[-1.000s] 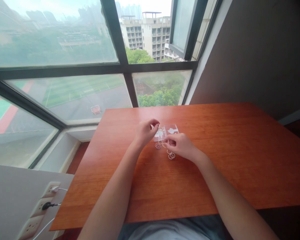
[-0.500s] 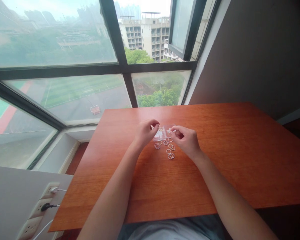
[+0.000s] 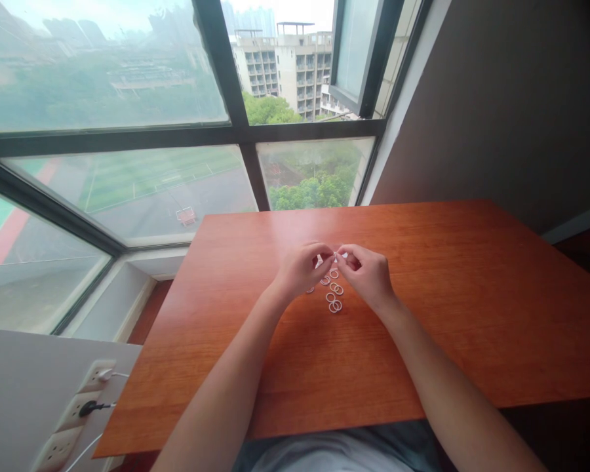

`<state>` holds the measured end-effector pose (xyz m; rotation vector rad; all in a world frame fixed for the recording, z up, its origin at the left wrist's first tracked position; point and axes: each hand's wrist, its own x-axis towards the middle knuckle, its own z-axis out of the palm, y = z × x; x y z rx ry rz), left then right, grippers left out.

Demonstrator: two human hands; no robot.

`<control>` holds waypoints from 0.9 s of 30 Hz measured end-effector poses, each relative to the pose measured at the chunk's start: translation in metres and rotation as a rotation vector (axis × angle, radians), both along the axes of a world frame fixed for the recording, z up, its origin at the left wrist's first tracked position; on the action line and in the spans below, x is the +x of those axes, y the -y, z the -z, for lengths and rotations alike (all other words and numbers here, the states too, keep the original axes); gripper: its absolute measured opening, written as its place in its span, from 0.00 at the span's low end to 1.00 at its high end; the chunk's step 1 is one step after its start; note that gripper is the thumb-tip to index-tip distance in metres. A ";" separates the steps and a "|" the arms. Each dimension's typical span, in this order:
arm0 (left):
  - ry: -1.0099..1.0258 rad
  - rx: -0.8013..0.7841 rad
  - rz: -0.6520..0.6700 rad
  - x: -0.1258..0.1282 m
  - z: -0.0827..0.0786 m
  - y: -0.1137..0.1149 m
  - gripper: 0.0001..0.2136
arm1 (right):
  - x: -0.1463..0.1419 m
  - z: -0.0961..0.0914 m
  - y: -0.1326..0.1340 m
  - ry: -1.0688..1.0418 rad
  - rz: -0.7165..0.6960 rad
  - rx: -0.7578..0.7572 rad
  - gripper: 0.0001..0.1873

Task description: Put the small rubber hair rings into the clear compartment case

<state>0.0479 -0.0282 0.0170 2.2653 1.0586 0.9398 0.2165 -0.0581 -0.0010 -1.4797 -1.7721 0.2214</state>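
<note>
My left hand and my right hand meet over the table, with thumbs and index fingers pinched together. A tiny whitish thing shows between their fingertips; it is too small to make out. Just below the fingers several thin pale rings lie loose on the wood, some overlapping in pairs. The clear plastic box behind my hands is mostly covered by my left hand, so its contents are hidden.
The reddish-brown wooden table reaches from my lap to the window. At the lower left, wall sockets have a white and a black plug in them. A grey wall stands on the right.
My left hand has moved right, from over the box to my right hand's fingertips. It now covers the box and some rings. My right hand has hardly moved.
</note>
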 end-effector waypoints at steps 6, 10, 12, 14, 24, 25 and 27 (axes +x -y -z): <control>-0.014 0.030 -0.033 0.000 0.003 -0.002 0.06 | 0.000 0.000 0.000 0.003 -0.014 0.029 0.11; -0.005 0.059 -0.083 -0.005 0.008 -0.007 0.06 | 0.000 0.001 0.000 -0.007 -0.025 0.054 0.09; 0.015 0.075 -0.154 -0.012 0.010 -0.012 0.05 | -0.001 0.002 -0.001 -0.012 -0.032 0.076 0.08; 0.042 0.081 -0.237 -0.019 0.012 -0.017 0.05 | -0.001 0.003 -0.001 -0.017 -0.039 0.093 0.08; 0.036 0.077 -0.306 -0.025 0.021 -0.026 0.05 | -0.001 0.003 -0.001 -0.004 -0.058 0.076 0.07; 0.029 0.073 -0.301 -0.024 0.022 -0.027 0.05 | -0.001 0.003 -0.001 -0.002 -0.057 0.072 0.07; 0.016 0.063 -0.288 -0.023 0.024 -0.028 0.05 | -0.001 0.003 -0.001 0.006 -0.054 0.059 0.08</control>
